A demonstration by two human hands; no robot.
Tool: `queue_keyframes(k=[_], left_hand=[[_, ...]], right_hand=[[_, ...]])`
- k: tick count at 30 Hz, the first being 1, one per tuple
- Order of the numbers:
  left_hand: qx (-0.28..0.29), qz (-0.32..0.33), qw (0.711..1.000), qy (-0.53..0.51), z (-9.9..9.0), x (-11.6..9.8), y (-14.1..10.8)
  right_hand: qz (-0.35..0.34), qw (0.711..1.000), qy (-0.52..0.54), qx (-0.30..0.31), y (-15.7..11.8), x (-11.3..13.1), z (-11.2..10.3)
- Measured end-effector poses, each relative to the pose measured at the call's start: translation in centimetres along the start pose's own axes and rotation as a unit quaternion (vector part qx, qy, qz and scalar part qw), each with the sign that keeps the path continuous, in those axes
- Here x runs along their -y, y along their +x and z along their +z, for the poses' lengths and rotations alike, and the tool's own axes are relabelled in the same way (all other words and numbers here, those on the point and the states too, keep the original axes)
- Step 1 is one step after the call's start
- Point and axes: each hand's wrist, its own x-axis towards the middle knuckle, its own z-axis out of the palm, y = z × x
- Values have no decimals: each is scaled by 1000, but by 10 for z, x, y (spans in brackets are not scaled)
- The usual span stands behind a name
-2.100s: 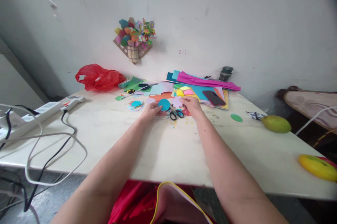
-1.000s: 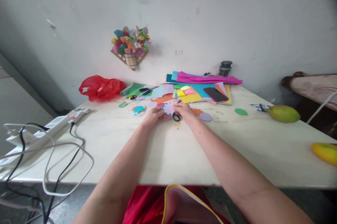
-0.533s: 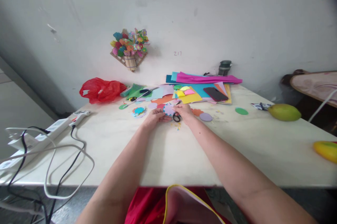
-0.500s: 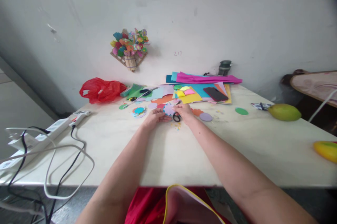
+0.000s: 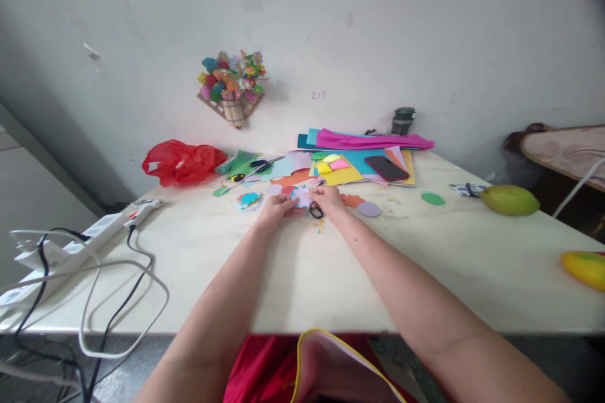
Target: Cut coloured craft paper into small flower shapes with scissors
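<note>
A lilac paper flower (image 5: 300,197), with bits of blue showing at its edge, is held just above the table between my two hands. My left hand (image 5: 278,209) pinches its left side, the thumb on top. At its right edge, the fingers of my right hand (image 5: 328,200) are closed on the paper. Below that hand shows the black handle loop of a pair of scissors (image 5: 316,210); whether the hand touches them I cannot tell. To the left lie blue and other paper flower shapes (image 5: 249,200). Orange paper flowers (image 5: 352,200) and a lilac paper circle (image 5: 368,209) lie to the right.
Coloured paper sheets (image 5: 350,177), a phone (image 5: 386,168) and a second pair of scissors (image 5: 261,166) lie toward the wall. A red plastic bag (image 5: 182,162) is at back left, a power strip (image 5: 80,248) with cables at left. A green mango (image 5: 510,200) sits right.
The lilac paper flower has shifted slightly left and tilted in my fingers, and more blue shows at its edge. My right hand has moved slightly left.
</note>
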Motion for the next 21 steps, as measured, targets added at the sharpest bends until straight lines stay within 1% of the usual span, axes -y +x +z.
queue_keyframes(k=[4, 6, 12, 16, 21], left_hand=[[-4, 4, 1000, 15, -1, 0, 1], [-7, 11, 1000, 16, -1, 0, 2], [-17, 24, 1000, 4, -5, 2, 5], [-20, 28, 999, 8, -6, 3, 6], [-18, 25, 999, 15, -7, 4, 6]], right_hand=[[-13, 998, 55, 1, 0, 0, 1], [-9, 997, 83, 6, 0, 0, 1], [47, 986, 162, 20, -3, 5, -5], [82, 983, 162, 23, -2, 5, -6], [73, 987, 136, 50, -4, 2, -5]])
